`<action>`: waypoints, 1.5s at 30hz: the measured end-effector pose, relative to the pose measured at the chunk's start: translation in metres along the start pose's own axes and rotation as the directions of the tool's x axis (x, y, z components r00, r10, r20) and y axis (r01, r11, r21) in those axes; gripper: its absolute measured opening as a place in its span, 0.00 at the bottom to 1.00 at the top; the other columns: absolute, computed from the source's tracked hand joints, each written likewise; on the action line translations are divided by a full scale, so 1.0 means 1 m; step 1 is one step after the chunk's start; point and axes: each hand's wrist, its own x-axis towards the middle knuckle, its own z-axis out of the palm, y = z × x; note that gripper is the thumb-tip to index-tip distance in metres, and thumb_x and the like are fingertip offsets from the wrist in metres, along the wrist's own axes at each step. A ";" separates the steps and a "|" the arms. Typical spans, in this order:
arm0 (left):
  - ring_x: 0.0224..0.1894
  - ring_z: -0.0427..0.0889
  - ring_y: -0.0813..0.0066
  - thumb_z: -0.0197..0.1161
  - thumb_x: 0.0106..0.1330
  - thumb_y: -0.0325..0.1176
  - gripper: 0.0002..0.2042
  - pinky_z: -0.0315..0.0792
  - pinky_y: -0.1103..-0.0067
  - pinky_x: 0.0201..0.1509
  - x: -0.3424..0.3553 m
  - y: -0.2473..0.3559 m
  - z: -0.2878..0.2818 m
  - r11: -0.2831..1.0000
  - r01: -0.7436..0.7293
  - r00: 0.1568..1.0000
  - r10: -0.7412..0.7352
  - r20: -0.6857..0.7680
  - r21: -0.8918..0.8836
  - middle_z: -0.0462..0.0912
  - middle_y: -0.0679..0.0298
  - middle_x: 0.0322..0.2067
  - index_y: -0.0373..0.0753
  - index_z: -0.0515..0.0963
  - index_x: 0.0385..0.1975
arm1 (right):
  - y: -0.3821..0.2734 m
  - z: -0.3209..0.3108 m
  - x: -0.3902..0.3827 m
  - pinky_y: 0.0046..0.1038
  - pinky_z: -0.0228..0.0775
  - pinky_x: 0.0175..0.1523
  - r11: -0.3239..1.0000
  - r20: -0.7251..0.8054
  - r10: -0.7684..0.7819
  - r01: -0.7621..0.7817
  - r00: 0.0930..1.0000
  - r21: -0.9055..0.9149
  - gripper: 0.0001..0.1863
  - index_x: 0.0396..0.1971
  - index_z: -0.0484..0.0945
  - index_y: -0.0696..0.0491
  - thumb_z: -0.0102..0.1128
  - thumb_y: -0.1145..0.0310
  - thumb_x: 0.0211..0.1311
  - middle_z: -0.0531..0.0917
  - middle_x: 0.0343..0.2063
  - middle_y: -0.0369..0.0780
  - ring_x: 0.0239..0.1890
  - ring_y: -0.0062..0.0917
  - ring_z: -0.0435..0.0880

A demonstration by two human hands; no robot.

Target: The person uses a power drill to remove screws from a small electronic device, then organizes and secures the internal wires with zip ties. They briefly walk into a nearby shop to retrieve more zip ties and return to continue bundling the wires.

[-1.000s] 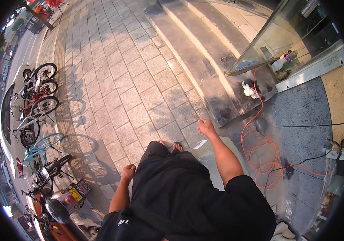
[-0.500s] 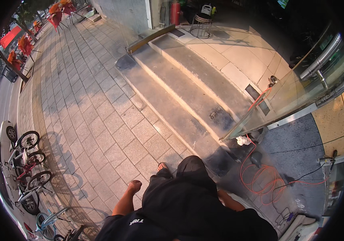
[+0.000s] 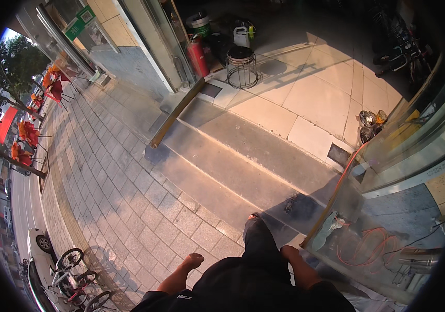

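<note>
My left hand hangs beside my left hip over the paving, its fingers loosely curled in, and nothing shows in it. On the other side my right hand is held low next to my dark trousers, close to the lower end of a glass panel's brown edge; its fingers are too unclear to make out. One foot is forward at the bottom of the dusty steps. A crumpled pale cloth lies near that panel edge.
An orange hose lies coiled at the right. A wire-framed stool and a red fire extinguisher stand above the steps. A brown board edge borders them on the left. Bicycles and a white car are at lower left.
My view has turned and moved closer to the steps. My forward foot is now at their bottom. My right hand, mostly hidden earlier, now shows beside my leg.
</note>
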 end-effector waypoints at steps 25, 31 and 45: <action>0.55 0.85 0.46 0.61 0.56 0.45 0.21 0.78 0.60 0.60 0.231 0.366 -0.485 0.974 0.197 0.978 -0.186 -0.097 0.109 0.87 0.45 0.48 0.37 0.87 0.43 | -0.069 -0.338 0.034 0.46 0.77 0.38 0.920 0.006 0.084 -0.080 0.996 0.384 0.17 0.43 0.87 0.54 0.64 0.58 0.61 0.86 0.28 0.55 0.36 0.49 0.88; 0.56 0.84 0.45 0.63 0.57 0.43 0.20 0.79 0.59 0.60 0.318 0.512 -0.557 0.961 0.058 0.978 -0.001 -0.207 0.272 0.86 0.45 0.50 0.40 0.83 0.46 | -0.083 -0.376 0.084 0.47 0.80 0.45 0.487 -0.078 0.404 -0.142 0.911 0.862 0.19 0.42 0.86 0.58 0.64 0.57 0.63 0.88 0.32 0.53 0.40 0.45 0.90; 0.34 0.90 0.62 0.67 0.63 0.46 0.18 0.83 0.67 0.44 0.367 0.868 -0.578 0.927 -0.352 0.935 0.341 0.102 0.132 0.90 0.54 0.33 0.41 0.85 0.46 | 0.031 -0.846 0.223 0.37 0.78 0.27 0.995 -0.763 -0.094 0.076 0.639 -0.059 0.16 0.19 0.80 0.55 0.54 0.64 0.65 0.82 0.14 0.44 0.14 0.36 0.81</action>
